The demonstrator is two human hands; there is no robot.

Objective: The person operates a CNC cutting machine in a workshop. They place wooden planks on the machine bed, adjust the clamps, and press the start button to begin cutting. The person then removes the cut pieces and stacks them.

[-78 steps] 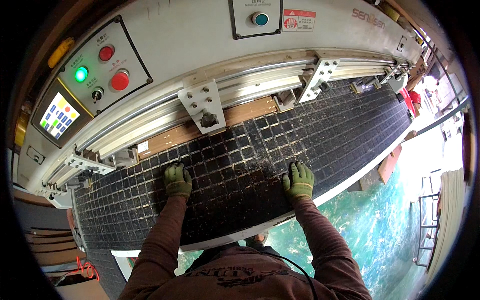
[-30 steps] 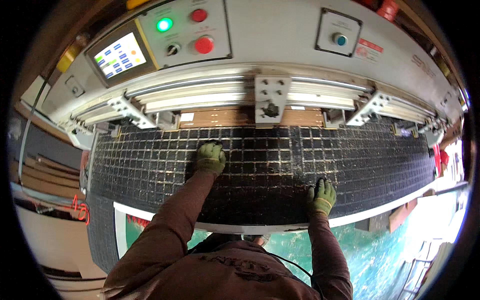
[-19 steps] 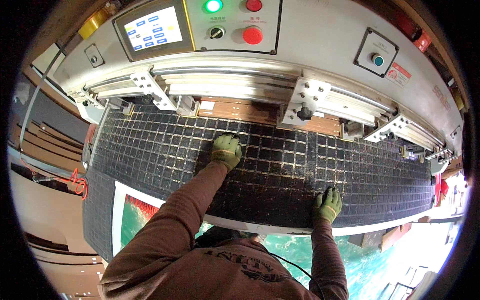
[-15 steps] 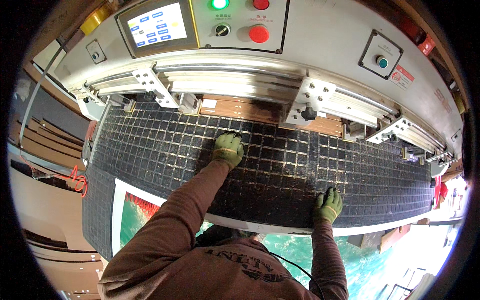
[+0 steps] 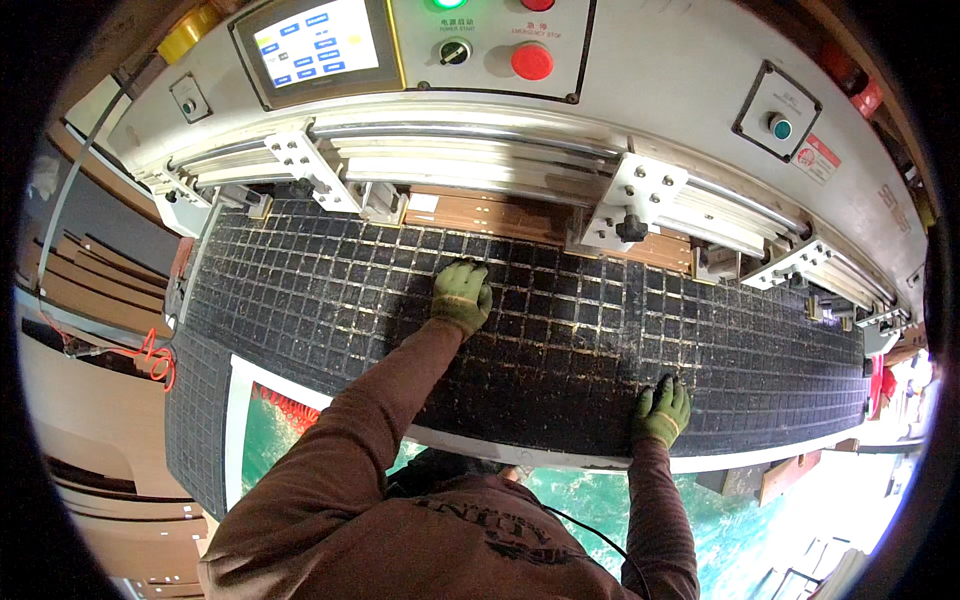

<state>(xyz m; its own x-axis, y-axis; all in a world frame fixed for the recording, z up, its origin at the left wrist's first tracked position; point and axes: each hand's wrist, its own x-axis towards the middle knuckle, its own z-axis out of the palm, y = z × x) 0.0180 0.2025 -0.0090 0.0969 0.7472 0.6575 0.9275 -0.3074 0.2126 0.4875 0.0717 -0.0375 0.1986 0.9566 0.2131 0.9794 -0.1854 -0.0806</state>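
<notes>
My left hand [image 5: 462, 297], in a green glove with dark fingertips, lies on a black conveyor belt [image 5: 545, 390] marked with a grid of squares. Its arm reaches far forward over the belt, and the fingers rest on the surface, close together. Nearer the front edge, further right, my right hand [image 5: 661, 412] wears a matching glove. Its fingers are stretched a little apart against the belt, with nothing held in them. Beyond my left hand, under the machine's rails, a brown wooden-looking board [image 5: 500, 220] is partly hidden.
Metal rails with clamp brackets [image 5: 635, 200] cross above the belt's far side. A machine panel carries a screen [image 5: 318, 45], a switch and a red push button [image 5: 531, 62]. Brown sheets [image 5: 110, 410] are stacked at left, near a coiled orange hose [image 5: 155, 360]. The floor below is green.
The view has shifted slightly, so the panel sits a little higher and further right. Both hands keep nearly the same places on the belt.
</notes>
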